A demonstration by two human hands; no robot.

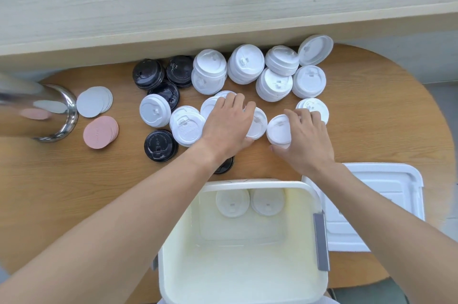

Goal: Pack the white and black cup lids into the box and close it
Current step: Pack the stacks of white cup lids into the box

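Two white lids [250, 202] lie at the box [307, 186] bottom, far side. Left hand [226, 125] spread flat over a white lid [257, 122] on the counter [74, 179]; right hand [306, 138] grips another lid [278, 130], thumb under, prob. lifting. Box cover [386, 187] off, to the right.

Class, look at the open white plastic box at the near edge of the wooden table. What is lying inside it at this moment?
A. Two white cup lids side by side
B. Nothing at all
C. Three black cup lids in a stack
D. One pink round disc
A: on the floor of the open white plastic box, near its far wall, two white cup lids lie side by side; no black lids or discs are inside.
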